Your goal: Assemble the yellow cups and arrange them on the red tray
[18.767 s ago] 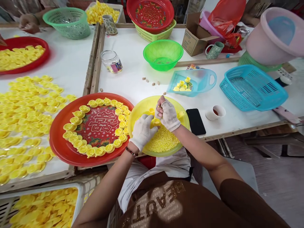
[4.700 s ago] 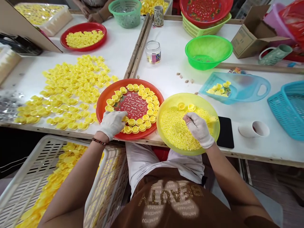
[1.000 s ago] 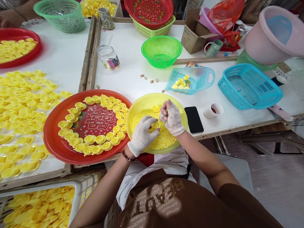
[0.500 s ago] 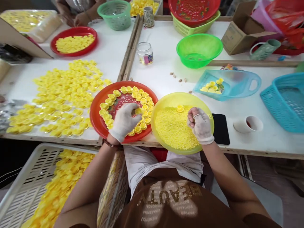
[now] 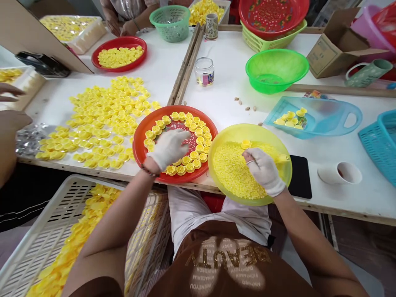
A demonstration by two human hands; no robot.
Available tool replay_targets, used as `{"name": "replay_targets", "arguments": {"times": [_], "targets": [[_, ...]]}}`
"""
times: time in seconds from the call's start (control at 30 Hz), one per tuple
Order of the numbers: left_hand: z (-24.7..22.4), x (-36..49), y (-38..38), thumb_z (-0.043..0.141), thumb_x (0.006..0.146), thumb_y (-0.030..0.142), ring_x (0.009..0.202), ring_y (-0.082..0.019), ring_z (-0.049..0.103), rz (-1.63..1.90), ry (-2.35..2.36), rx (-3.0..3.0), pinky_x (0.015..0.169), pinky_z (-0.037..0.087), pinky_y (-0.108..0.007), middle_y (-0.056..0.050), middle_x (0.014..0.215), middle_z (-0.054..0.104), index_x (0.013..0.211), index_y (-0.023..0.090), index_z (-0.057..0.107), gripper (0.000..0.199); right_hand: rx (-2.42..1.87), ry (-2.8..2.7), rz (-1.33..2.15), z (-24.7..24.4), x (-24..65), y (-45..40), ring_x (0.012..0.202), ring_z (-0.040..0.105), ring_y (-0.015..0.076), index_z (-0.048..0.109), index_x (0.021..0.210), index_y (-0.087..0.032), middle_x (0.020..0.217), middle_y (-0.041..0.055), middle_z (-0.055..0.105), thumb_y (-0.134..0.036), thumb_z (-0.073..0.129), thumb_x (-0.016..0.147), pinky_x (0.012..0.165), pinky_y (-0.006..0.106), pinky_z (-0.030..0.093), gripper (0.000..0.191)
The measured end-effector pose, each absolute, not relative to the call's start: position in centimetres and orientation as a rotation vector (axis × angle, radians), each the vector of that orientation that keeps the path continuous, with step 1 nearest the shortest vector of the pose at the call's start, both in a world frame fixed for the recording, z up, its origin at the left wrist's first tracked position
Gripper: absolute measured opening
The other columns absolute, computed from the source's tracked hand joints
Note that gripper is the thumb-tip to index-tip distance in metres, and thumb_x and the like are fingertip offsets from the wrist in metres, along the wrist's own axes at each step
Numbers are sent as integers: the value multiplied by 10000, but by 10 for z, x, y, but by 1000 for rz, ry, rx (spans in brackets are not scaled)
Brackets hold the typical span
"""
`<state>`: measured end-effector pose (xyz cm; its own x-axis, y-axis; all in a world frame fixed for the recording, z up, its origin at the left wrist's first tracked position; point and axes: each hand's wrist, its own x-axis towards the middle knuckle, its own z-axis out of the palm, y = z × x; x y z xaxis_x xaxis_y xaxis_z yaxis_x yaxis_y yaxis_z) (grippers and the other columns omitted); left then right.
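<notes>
My left hand (image 5: 173, 147), in a white fingerless glove, hovers over the round red tray (image 5: 140, 126). Its fingers are stretched out and apart, and I see nothing in them. Small yellow cup-shaped pieces (image 5: 189, 167) line the tray in a curved band around its patterned middle. My right hand (image 5: 261, 167), gloved the same way, is closed in a pinch over the yellow bowl (image 5: 225, 131). What its fingers hold, if anything, is hidden. Fine yellow granules (image 5: 235, 173) fill the bowl, and one yellow cup-shaped piece (image 5: 246, 144) sits on them near the far side.
Many loose yellow pieces (image 5: 102, 111) cover the table at left, beside a co-worker's hand (image 5: 12, 119). A blue scoop (image 5: 328, 119), a green basin (image 5: 275, 72), a glass jar (image 5: 204, 72), a black phone-like slab (image 5: 300, 177) and a white cup (image 5: 340, 172) stand around. A white crate (image 5: 52, 222) is below left.
My left hand has opened and let go of a yellow piece over the red tray. My right hand stays pinched above the bowl. The view has shifted left, and a co-worker's hand has appeared.
</notes>
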<state>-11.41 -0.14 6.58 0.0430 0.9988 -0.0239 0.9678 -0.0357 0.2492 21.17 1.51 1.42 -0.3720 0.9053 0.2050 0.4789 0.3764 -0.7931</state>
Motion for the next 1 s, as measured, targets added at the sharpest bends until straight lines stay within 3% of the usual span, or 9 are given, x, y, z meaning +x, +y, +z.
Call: {"name": "replay_targets", "arguments": {"times": [0.1, 0.27, 0.37, 0.47, 0.67, 0.83, 1.0], "targets": [[64, -44, 22, 514, 936, 176, 1071, -229, 658, 410, 1681, 2277, 960, 516, -353, -109, 1168, 700, 1087, 173, 714, 251, -1163, -2538, 460, 10, 200, 12, 998, 589, 312, 667, 1091, -174, 1091, 156, 667, -350, 506, 998, 888, 447, 447, 255], [33, 40, 74, 480, 985, 140, 1103, -197, 659, 381, 1503, 2326, 923, 488, -293, -127, 1260, 670, 1233, 146, 667, 311, -1110, -2778, 464, -3, 193, 2, 881, 610, 294, 655, 1007, -151, 979, 156, 685, -356, 480, 1013, 791, 417, 444, 270], [14, 58, 88, 534, 969, 162, 1037, -188, 685, 318, 1490, 2303, 831, 482, -281, -110, 1175, 716, 1232, 154, 679, 300, -1095, -2524, 746, -5, 198, 1, 770, 585, 240, 607, 874, -209, 845, 85, 659, -397, 501, 1007, 716, 382, 422, 254], [4, 60, 90, 577, 936, 160, 975, -192, 697, 291, 1508, 2269, 775, 493, -277, -94, 1107, 742, 1197, 170, 691, 285, -1138, -1936, 1109, 3, 205, 5, 627, 501, 179, 571, 857, -244, 703, 19, 561, -446, 529, 1006, 625, 358, 386, 255], [17, 47, 70, 594, 913, 210, 1005, -244, 688, 413, 1540, 2186, 910, 543, -344, -133, 1114, 731, 1280, 114, 617, 381, -1046, -829, 1715, 24, 219, 31, 490, 412, 83, 481, 836, -246, 661, -37, 418, -516, 506, 1002, 480, 283, 282, 318], [24, 38, 29, 658, 837, 230, 926, -234, 674, 512, 1507, 2093, 886, 555, -359, -103, 1073, 693, 1082, 157, 671, 256, -934, -688, 1690, 29, 216, 39, 428, 360, 52, 485, 828, -231, 629, -76, 438, -581, 686, 883, 405, 204, 239, 407], [17, 51, 4, 613, 834, 195, 959, -259, 662, 414, 1532, 2102, 885, 545, -390, -97, 1046, 680, 1053, 177, 639, 221, -862, -819, 1502, 35, 189, 32, 450, 399, 56, 479, 804, -229, 647, -69, 458, -602, 653, 916, 414, 195, 288, 426]]}}
